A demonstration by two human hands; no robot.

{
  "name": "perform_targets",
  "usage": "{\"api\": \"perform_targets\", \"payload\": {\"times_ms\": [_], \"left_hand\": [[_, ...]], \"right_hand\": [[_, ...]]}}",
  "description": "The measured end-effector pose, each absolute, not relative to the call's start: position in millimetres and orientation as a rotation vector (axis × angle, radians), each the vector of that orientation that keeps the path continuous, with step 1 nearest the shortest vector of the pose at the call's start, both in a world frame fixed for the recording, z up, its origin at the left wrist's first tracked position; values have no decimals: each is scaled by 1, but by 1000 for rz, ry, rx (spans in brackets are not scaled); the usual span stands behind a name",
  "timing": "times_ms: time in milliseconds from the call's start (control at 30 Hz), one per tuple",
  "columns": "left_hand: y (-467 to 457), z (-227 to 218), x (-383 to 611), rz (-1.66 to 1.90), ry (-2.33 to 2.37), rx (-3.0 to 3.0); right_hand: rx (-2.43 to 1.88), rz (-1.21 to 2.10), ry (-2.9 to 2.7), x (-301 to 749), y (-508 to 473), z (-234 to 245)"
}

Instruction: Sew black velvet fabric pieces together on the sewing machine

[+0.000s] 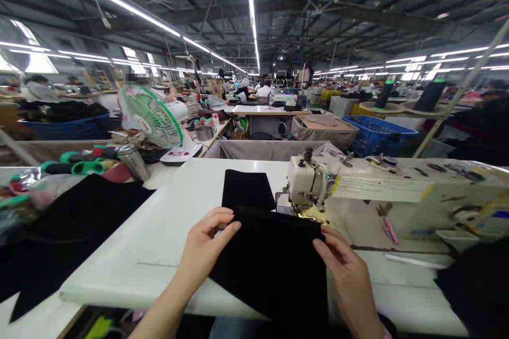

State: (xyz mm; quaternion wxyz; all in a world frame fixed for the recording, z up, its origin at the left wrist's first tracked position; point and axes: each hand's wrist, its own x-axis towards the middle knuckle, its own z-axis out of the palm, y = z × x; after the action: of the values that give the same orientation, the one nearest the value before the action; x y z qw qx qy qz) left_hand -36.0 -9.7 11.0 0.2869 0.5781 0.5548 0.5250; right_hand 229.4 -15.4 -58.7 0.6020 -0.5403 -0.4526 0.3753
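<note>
A piece of black fabric (274, 259) lies on the white sewing table (159, 238) in front of me, its far edge close to the needle area of a white sewing machine (310, 183). My left hand (207, 243) pinches the fabric's upper left edge with thumb and fingers closed on it. At the upper right corner, my right hand (345, 270) grips the fabric the same way. A second black fabric piece (248, 188) lies flat just beyond, left of the machine head.
A pile of black cloth (59, 228) covers the table's left side. A green-rimmed fan (153, 116), a metal cup (133, 161) and thread cones stand at the back left. Pink snips (387, 225) lie by the machine. A blue crate (376, 135) stands behind; other workers sit far off.
</note>
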Motion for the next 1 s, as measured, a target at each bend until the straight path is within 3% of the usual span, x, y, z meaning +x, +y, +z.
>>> {"api": "perform_targets", "payload": {"times_ms": [633,1000], "left_hand": [[-23,23,-13,1641,1275,936],[-20,20,-13,1738,1283,977]], "right_hand": [[-1336,968,-728,239,-24,-54],[-1290,942,-673,236,-26,-41]]}}
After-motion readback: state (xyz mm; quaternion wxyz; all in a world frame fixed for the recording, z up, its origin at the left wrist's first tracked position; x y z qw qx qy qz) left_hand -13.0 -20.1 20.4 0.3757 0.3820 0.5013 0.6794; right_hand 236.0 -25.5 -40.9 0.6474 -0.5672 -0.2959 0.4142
